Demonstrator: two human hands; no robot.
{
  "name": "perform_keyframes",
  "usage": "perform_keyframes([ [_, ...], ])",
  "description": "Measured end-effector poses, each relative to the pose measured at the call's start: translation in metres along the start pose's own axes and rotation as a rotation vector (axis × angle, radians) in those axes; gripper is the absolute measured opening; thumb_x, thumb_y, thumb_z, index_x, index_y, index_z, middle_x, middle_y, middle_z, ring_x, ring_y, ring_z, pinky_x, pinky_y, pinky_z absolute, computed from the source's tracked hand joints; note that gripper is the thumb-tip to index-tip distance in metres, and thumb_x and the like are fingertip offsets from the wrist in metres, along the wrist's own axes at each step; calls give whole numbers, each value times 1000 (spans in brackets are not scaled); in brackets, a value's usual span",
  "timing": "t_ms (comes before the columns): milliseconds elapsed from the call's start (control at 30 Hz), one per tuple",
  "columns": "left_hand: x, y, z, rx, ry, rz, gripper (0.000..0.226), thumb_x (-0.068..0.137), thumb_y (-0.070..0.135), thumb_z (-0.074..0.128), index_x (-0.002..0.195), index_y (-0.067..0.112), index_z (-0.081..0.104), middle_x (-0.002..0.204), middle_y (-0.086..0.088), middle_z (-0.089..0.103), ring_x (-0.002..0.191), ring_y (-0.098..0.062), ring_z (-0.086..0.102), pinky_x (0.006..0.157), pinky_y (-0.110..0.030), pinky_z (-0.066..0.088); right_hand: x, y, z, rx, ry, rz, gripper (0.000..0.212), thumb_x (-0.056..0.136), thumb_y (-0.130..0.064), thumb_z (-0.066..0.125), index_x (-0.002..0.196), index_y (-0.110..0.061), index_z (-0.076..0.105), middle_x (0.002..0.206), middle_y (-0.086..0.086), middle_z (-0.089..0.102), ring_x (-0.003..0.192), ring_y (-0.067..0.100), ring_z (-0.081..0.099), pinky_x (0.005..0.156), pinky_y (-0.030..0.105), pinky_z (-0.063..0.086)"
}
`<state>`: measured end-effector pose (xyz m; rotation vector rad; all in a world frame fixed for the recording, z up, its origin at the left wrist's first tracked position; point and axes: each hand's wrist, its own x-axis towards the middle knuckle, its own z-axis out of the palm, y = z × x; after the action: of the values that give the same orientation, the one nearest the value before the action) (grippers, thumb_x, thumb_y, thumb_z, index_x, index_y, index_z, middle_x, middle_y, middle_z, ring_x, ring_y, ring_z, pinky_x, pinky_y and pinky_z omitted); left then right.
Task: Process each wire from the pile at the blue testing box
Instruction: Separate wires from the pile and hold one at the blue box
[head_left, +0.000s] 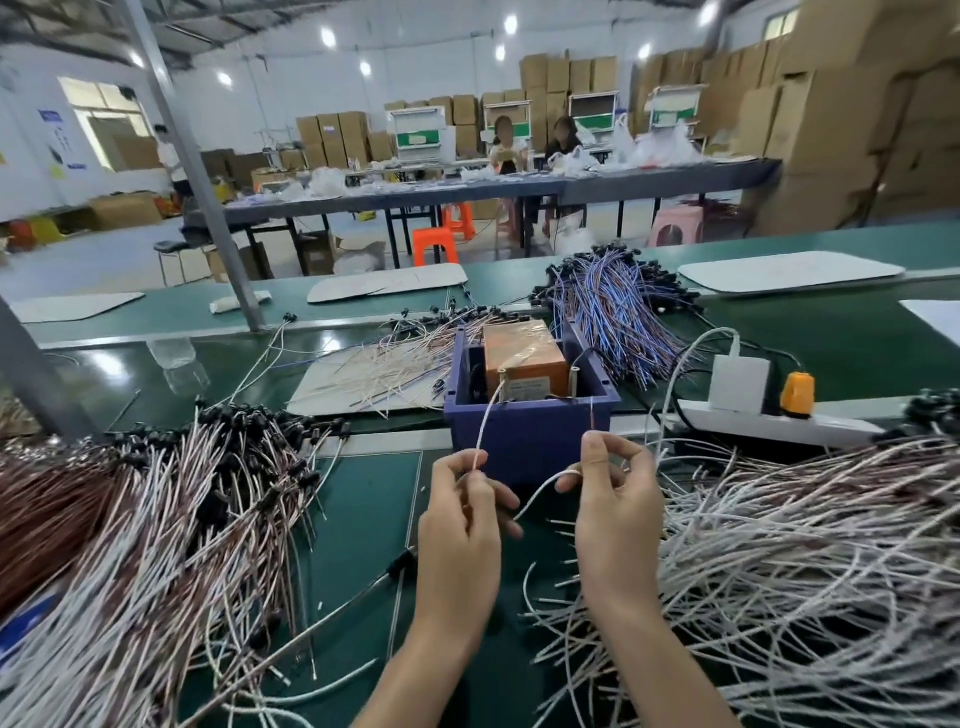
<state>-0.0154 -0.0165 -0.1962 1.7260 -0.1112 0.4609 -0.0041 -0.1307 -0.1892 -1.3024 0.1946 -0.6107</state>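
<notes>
The left hand pinched a white wire whose tip reached a metal post in the blue testing box near the tabletop's middle. The right hand was closed on the same wire's other end, beside the white wire pile at the right edge.

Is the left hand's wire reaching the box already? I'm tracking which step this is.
Yes: the white wire pinched in the left hand runs up to a metal post inside the blue testing box.

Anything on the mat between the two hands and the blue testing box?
Head view: only the white wire, running from the left hand up to a box post. The right hand grips another end near the blue testing box.
</notes>
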Motion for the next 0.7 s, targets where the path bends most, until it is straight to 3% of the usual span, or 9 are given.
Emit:
perform_keyframes([
  [233,-1,-3,1,-54,-9,-37,33,108,17,36,120,46,43,87,4,74,69,-15,72,70,-15,51,16,6,6,-38,101,21,15,102,-35,56,100,-21,58,62,-1,68,55,0,62,53,11,44],
  [467,-4,-6,1,-134,43,-32,28,108,18,34,131,30,45,89,2,74,72,-19,74,72,-14,49,21,7,8,-45,90,6,15,102,-36,57,99,-21,59,59,-8,68,54,1,62,53,11,44],
  [700,-5,-6,0,-155,28,-78,28,109,19,33,129,34,45,89,0,74,72,-19,73,74,-17,48,18,4,10,-56,61,-7,11,101,-32,59,98,-22,61,57,-8,67,53,1,60,53,12,45],
])
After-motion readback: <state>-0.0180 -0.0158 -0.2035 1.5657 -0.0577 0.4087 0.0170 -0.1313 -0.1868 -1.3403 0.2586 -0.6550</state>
